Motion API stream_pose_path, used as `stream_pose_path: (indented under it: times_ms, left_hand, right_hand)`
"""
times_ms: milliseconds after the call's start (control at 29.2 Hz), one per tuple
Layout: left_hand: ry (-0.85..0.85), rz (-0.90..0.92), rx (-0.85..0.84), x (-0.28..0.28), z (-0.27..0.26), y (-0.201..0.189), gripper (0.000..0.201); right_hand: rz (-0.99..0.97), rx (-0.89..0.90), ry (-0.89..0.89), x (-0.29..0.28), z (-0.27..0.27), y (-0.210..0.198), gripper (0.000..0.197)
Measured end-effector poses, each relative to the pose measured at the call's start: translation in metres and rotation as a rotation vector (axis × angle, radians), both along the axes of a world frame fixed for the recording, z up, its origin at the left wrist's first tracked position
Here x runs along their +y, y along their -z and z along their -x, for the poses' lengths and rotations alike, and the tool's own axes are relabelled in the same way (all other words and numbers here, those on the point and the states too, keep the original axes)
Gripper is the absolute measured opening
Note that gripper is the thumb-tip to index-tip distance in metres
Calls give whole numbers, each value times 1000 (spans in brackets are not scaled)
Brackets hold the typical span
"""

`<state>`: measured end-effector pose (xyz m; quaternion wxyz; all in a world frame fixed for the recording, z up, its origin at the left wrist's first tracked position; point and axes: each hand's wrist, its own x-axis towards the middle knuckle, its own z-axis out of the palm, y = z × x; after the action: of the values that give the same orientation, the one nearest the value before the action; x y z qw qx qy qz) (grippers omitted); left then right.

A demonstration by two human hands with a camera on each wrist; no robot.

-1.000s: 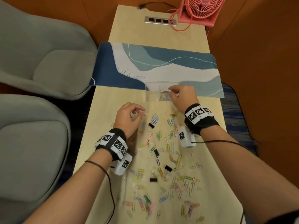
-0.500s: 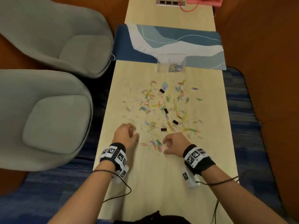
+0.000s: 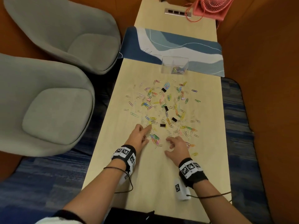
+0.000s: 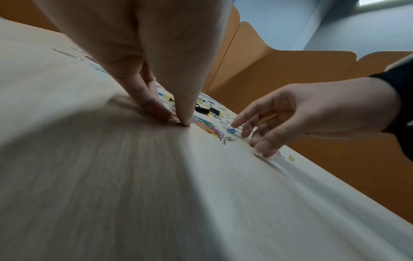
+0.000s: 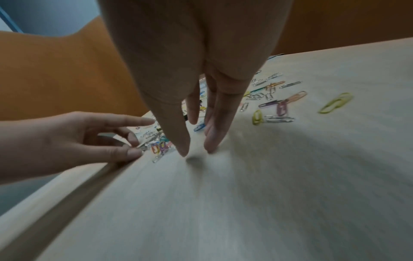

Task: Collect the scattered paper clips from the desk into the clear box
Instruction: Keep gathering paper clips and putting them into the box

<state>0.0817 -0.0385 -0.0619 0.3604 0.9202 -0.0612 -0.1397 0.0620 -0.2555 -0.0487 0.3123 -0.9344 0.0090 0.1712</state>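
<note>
Left hand (image 3: 140, 135) grip pinching small silver wire paper clips (image 5: 146, 147), right hand (image 3: 177, 147) grip loosely spread: best raked together on pale wooden tabletop (image 3: 153, 183).

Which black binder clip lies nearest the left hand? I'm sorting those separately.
The binder clip just right of the left hand's fingertip; three others lie farther away.

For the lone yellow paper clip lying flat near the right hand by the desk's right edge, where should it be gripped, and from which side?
The yellow paper clip lies flat on the desk, apart from the others. It is probably best pinched across its two long sides at mid-length, from straight above with the right hand. A nail under one rounded end may help, since it sits flush.
</note>
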Motion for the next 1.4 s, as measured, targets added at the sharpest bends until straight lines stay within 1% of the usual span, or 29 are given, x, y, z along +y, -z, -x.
stream_pose_path:
  times_ms: [68, 137, 171, 274, 376, 479, 513, 616, 684, 855, 924, 1060, 1129, 1197, 1266, 1334, 1402]
  left_hand:
    - [47, -42, -47, -5, -4, -1, 49]
    - [56, -72, -48, -9, -6, -2, 31]
    - [60, -80, -72, -9, -8, 0, 25]
    - [75, -130, -118, -10, -9, 5, 17]
    - [60, -141, -126, -8, -8, 3, 9]
    - [52, -159, -101, -7, -9, 2, 9]
    - [51, -162, -96, -6, -9, 2, 10]
    - [33, -164, -80, -3, -12, 1, 12]
    - [24, -167, -78, -2, -13, 0, 13]
    - [-31, -120, -65, 0, -12, -4, 9]
    - [-42, -105, -59, 0, -12, -5, 18]
    - [-10, -169, -64, -1, -16, -4, 14]
    - [-9, -185, -61, -2, -19, -3, 15]
    - [-12, -203, -54, -3, -22, -3, 15]
    - [-20, -224, -52, -4, -25, -4, 16]
    - [-8, -244, -48, -6, -28, -6, 16]
    - [20, -244, -25, -5, -33, -6, 16]
  right_hand:
    - [19, 29, 18, -2, 5, 3, 60]
    - [6, 41, 22, 2, 6, 4, 66]
    - [-1, 47, 14, 5, 5, 3, 68]
    - [37, 56, -52, 18, -2, 3, 75]
    - [141, 15, -147, 33, -9, 2, 77]
    - [260, -22, -223, 47, -14, -3, 67]
    - [280, -31, -237, 51, -16, -5, 59]
    - [343, -52, -285, 57, -19, -9, 28]
    - [391, -47, -321, 58, -23, -12, 18]
    - [528, -15, -472, 65, -38, -25, 28]
    - [586, 1, -548, 70, -45, -29, 27]
    - [649, 52, -653, 78, -56, -38, 20]
    - [654, 70, -638, 76, -61, -41, 19]
    - [612, 92, -558, 69, -66, -39, 19]
    - [538, 121, -437, 58, -69, -35, 17]
    - [433, 109, -296, 45, -72, -29, 17]
    - [271, 100, -130, 30, -74, -25, 15]
